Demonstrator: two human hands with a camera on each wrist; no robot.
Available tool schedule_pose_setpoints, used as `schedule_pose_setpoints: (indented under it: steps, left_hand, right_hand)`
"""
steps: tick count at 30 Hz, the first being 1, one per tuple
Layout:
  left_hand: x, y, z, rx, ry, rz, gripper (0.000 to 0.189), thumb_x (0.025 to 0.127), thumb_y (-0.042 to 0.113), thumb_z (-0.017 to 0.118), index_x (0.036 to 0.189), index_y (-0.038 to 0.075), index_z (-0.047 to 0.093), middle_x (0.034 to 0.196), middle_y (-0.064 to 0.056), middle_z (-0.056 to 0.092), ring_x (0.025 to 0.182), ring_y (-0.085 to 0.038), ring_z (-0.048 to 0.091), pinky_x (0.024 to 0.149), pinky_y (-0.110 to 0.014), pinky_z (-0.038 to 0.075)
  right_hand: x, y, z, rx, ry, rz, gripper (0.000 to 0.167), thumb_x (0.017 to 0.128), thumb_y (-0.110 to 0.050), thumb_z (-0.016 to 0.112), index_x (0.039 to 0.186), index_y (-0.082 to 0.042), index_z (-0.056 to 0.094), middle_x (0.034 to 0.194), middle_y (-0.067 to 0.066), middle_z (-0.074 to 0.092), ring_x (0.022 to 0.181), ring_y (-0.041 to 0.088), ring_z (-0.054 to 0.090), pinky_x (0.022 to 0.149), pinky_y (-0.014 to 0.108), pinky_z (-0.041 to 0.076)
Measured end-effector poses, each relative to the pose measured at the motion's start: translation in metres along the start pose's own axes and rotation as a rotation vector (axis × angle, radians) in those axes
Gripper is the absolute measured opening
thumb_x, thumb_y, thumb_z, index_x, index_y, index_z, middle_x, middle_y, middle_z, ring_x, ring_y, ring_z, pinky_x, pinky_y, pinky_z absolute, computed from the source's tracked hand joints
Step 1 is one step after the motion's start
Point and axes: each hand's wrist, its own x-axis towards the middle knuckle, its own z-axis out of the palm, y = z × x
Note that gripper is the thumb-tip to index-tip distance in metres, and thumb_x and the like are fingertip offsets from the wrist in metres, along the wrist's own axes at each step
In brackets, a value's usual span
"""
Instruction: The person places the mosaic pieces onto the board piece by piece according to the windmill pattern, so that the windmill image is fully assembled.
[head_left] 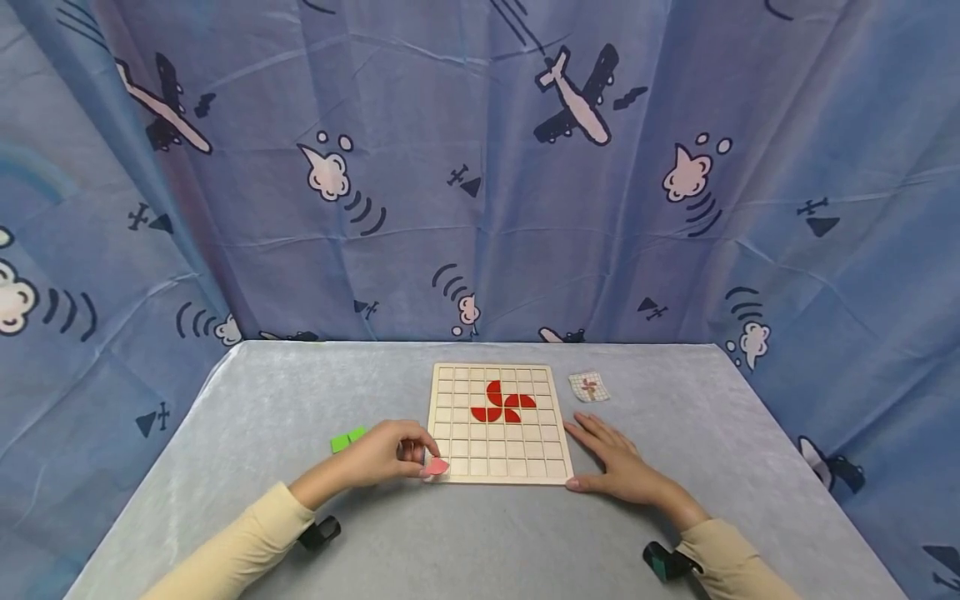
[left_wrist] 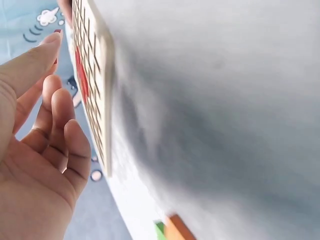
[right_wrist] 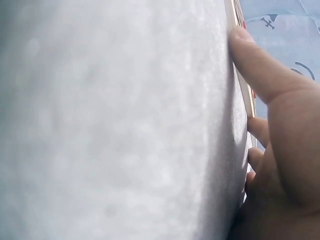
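We find the grip of the left hand [head_left: 386, 454] clamped on a red piece [head_left: 437, 467], thumb and finger together, at the near-left corner of the board [head_left: 495, 470], its tip pointing right. The red pinwheel [head_left: 494, 394] lies beyond, rightward. The right hand [head_left: 617, 462], fingers extended and holding nothing, touches the right edge. We note pale, wood-like material, square grooves, curved red shapes.

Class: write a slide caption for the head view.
The left hand pinches a flat red piece near a corner of a square gridded wooden board; the right hand touches its edge.
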Motion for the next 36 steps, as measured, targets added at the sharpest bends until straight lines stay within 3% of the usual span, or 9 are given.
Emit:
schedule_pose_setpoints:
  steps: [9,18,27,36]
  left_hand:
    - [0.046,0.011,0.016,0.046,-0.007,0.069,0.020,0.082,0.020,0.081,0.100,0.020,0.073,0.084,0.004,0.063,0.077,-0.002,0.054,0.071,-0.019,0.050]
    - [0.078,0.023,0.031,0.054,0.004,0.063,0.020,0.080,0.018,0.083,0.097,0.016,0.073,0.088,0.001,0.066,0.079,-0.004,0.056,0.072,-0.018,0.048]
    - [0.097,0.030,0.046,-0.066,0.062,-0.057,0.021,0.079,0.016,0.084,0.098,0.014,0.074,0.089,-0.002,0.069,0.076,-0.003,0.056,0.073,-0.018,0.049]
    - [0.105,0.033,0.056,-0.045,0.113,-0.100,0.021,0.078,0.016,0.084,0.095,0.011,0.073,0.087,-0.005,0.069,0.075,-0.005,0.054,0.071,-0.019,0.046]
  right_hand:
    - [0.000,0.000,0.001,0.011,-0.002,0.005,0.091,0.079,-0.050,0.077,0.152,-0.013,0.038,0.162,0.020,0.026,0.149,0.049,0.017,0.109,0.075,0.014]
    - [0.000,0.000,0.001,0.006,-0.007,0.007,0.091,0.079,-0.050,0.077,0.153,-0.014,0.037,0.163,0.019,0.025,0.149,0.048,0.017,0.109,0.075,0.014]
    - [0.000,0.000,0.000,0.003,-0.006,0.007,0.091,0.079,-0.050,0.077,0.153,-0.014,0.037,0.163,0.019,0.025,0.149,0.048,0.017,0.108,0.076,0.015]
    - [0.000,-0.001,-0.001,-0.003,-0.002,0.007,0.091,0.079,-0.050,0.077,0.153,-0.014,0.038,0.162,0.019,0.025,0.148,0.049,0.018,0.108,0.075,0.015]
